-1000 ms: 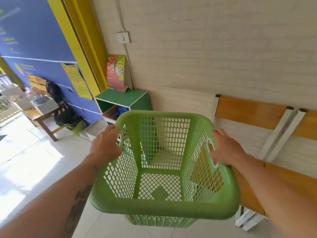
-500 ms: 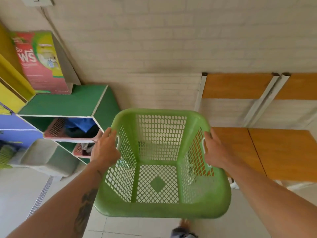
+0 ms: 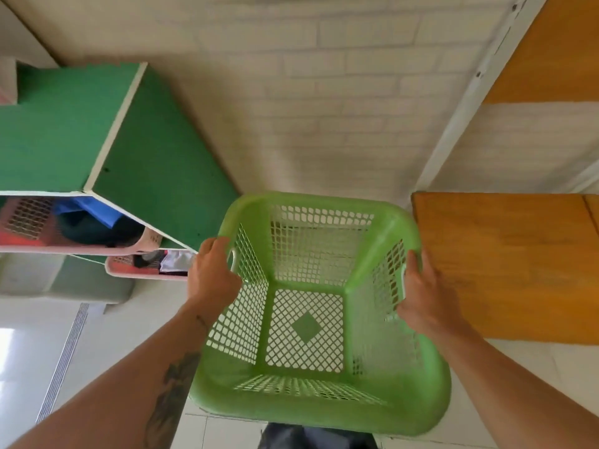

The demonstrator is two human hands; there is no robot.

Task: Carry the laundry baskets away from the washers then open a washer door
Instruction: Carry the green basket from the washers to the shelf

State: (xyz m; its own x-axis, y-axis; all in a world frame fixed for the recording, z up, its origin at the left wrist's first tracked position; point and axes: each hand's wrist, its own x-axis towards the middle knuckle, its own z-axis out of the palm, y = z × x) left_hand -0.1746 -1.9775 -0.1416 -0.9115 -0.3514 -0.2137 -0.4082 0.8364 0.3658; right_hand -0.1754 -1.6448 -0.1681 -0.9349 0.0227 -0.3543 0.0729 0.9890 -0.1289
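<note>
An empty green plastic laundry basket with mesh walls hangs in front of me above the floor. My left hand is closed on its left handle and my right hand is closed on its right handle. The basket sits between a green shelf unit on the left and an orange wooden bench on the right, close to the white brick wall. No washer is in view.
The shelf unit holds pink baskets with clothes in them. A grey bin stands under the shelf on the white tiled floor. A floor drain strip runs at the left. A white bench frame leans along the wall.
I have stepped closer to the wall and the view has tilted down. The basket has come lower, between the green shelf unit and the bench. Both hands keep their hold.
</note>
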